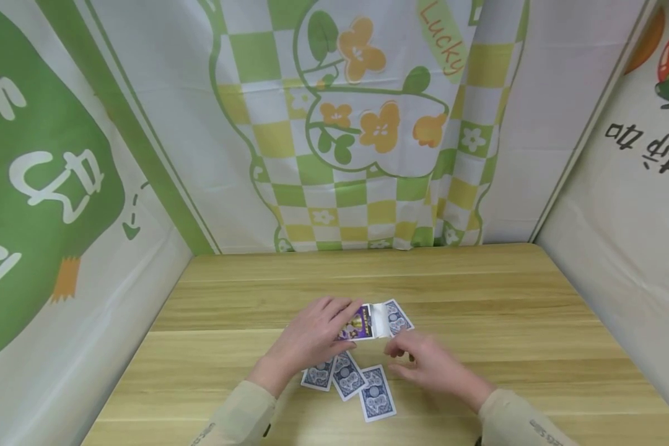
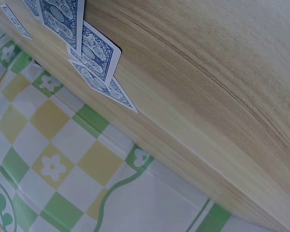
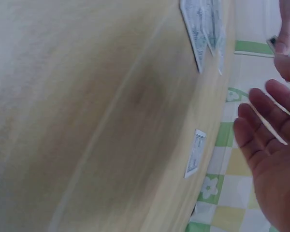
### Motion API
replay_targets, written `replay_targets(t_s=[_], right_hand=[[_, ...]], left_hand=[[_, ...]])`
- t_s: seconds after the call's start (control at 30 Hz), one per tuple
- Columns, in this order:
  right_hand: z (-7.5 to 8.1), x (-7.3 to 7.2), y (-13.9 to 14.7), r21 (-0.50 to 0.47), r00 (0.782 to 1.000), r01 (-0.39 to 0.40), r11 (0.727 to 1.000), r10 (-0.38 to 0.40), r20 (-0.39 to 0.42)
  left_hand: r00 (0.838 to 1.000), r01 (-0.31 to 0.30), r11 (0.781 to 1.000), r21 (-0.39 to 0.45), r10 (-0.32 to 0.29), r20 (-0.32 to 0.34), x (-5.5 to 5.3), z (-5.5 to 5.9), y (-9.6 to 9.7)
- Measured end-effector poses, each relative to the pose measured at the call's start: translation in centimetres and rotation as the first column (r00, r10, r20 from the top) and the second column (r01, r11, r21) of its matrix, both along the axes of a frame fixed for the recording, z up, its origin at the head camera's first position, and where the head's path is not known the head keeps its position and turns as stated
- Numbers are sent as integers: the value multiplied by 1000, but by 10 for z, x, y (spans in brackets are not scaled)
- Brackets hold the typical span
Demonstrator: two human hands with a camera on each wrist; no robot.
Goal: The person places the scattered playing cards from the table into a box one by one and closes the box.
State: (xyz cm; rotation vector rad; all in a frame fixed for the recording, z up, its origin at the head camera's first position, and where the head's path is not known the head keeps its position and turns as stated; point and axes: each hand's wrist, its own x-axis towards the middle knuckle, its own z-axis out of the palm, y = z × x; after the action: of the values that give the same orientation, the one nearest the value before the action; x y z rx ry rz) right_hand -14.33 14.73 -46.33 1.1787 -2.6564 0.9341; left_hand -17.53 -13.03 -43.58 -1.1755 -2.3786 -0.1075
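Note:
My left hand grips a purple and black playing card box from above, its fingers covering the left part. A white flap stands out from the box's right end. My right hand is just below and right of that flap, its fingers loosely bent; in the right wrist view its fingers appear to hold nothing. Below the box lie blue-backed playing cards: one card partly under the left hand, another beside it, and a third nearer me.
Another blue-backed card lies beyond the right hand, partly behind the flap. Everything rests on a wooden table. A checked, flowered curtain hangs behind the far edge, with printed cloth walls on both sides.

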Motion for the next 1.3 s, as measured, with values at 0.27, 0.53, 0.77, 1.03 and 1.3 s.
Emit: replay_targets(t_s=[0.27,0.53,0.77,1.03,1.3], right_hand=[[-11,7,-5,187,986,-16,982,-15,164],[-17,12,-12,271,982,-34,962,-18,186],[-23,15,-17,318,996,-32,948,2,93],[-30,13,-21,357,998,0,934,-24,62],[-26,12,-20,324,994,6,946,-40,100]], left_hand=[[1000,2,1000,14,-2,-6,1,2,-2],[1000,-10,1000,11,10,0,0,1,-3],[1000,-11,1000,11,11,5,-1,1,-3],[1000,-14,1000,11,14,7,0,1,-3],[1000,-1,1000,30,2,-13,0,1,-5]])
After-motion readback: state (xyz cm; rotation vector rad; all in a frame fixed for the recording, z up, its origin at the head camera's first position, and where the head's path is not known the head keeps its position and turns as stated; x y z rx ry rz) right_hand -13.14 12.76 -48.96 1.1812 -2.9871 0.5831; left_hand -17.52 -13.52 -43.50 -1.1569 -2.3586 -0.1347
